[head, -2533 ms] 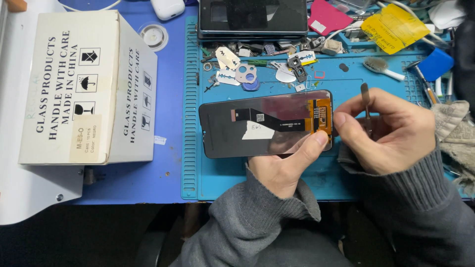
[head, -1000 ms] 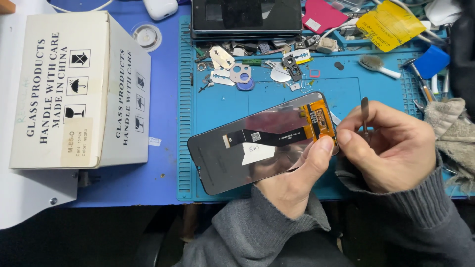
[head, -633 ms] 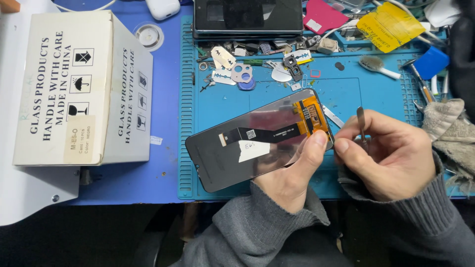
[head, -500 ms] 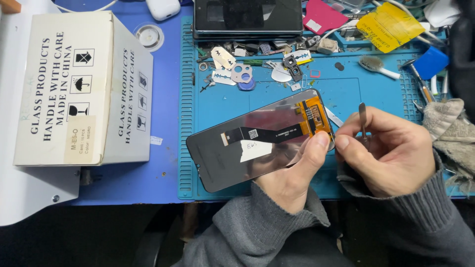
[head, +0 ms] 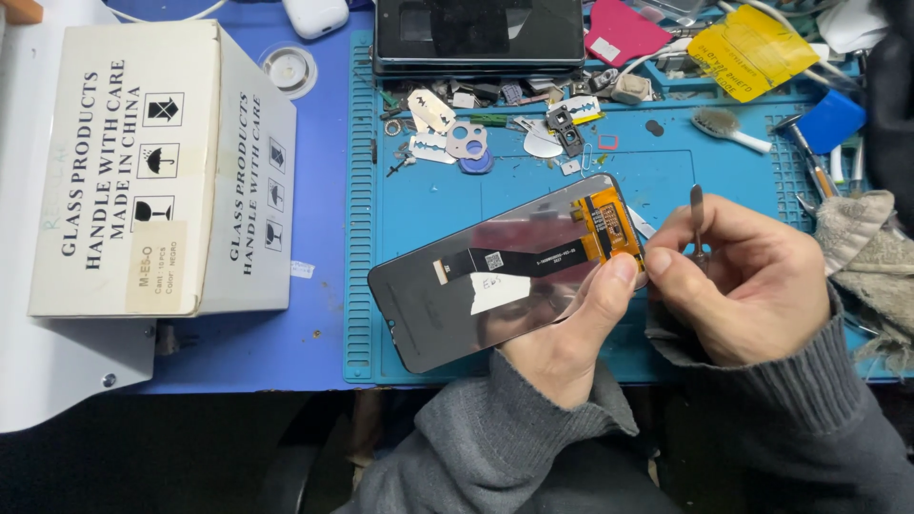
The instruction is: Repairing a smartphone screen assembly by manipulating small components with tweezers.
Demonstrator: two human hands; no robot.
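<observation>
The left hand (head: 557, 333) keeps its grip on the phone display panel (head: 505, 271), now tilted further above the blue repair mat (head: 428, 209), while the right hand (head: 743, 281), closed on a metal spudger (head: 698, 224), has moved to the orange flex connector (head: 609, 224).

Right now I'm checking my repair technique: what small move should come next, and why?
Probably lower the metal tool's tip to the orange flex end. The left hand holds the screen panel tilted, back up, while the right hand poises the tool just beside it.
</observation>
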